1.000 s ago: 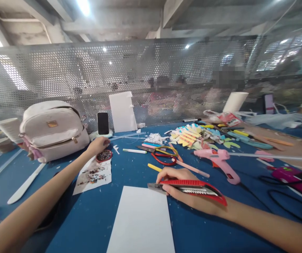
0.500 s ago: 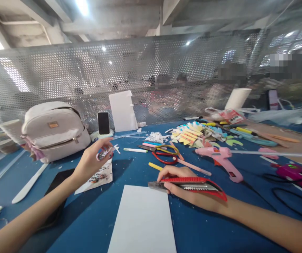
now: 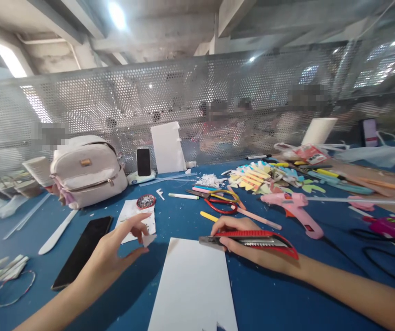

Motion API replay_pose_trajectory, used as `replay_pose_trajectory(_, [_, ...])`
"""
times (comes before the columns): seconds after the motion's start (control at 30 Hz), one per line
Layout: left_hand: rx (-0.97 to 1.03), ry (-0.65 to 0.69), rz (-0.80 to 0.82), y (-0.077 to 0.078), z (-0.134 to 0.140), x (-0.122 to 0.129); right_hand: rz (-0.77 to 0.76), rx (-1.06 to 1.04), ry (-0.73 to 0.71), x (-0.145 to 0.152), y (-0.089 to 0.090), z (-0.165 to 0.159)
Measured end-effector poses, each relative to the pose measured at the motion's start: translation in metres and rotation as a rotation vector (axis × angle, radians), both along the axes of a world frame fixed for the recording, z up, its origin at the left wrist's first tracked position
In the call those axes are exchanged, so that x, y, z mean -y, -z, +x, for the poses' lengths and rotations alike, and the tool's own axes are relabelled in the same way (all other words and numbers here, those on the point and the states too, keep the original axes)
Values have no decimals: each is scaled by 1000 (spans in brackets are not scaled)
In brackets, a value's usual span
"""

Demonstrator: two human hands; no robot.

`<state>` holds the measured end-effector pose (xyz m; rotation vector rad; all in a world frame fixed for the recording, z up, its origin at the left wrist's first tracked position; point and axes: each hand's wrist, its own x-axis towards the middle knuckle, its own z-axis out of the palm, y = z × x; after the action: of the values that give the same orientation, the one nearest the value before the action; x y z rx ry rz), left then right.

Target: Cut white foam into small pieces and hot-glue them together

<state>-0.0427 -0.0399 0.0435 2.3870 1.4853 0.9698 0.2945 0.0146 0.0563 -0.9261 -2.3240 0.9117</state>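
Note:
My right hand is wrapped round a red utility knife. Its blade lies across the top right edge of a white sheet of paper in front of me. Near the bottom of the picture, small pointed cut shapes show at the sheet's lower edge. My left hand is to the left of the sheet, a small pale scrap of paper between thumb and fingertips. Behind that hand, a small round red-rimmed dish rests on a white paper packet. A black phone lies by my left wrist.
Scissors, several pens and a pink glue gun lie beyond my right hand. Colourful paper cut-outs are heaped behind. A white backpack and an upright phone stand at the back left.
My left hand has come from the red-rimmed dish back towards the sheet, holding the scrap. My right hand and the knife stay by the sheet's top edge. The view has shifted slightly left.

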Motion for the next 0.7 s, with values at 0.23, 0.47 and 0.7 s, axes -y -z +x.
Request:
replay_pose_trajectory(0.23, [-58,-57,-118,29,-22,12,-60,-4,-27,-4,13,-1])
replay_pose_trajectory(0.47, [-68,-89,-142,43,-24,19,-112,-26,-80,4,10,-2])
replay_pose_trajectory(0.7, [-211,-77,-22,24,-12,34,-184,-40,-127,21,3,-4])
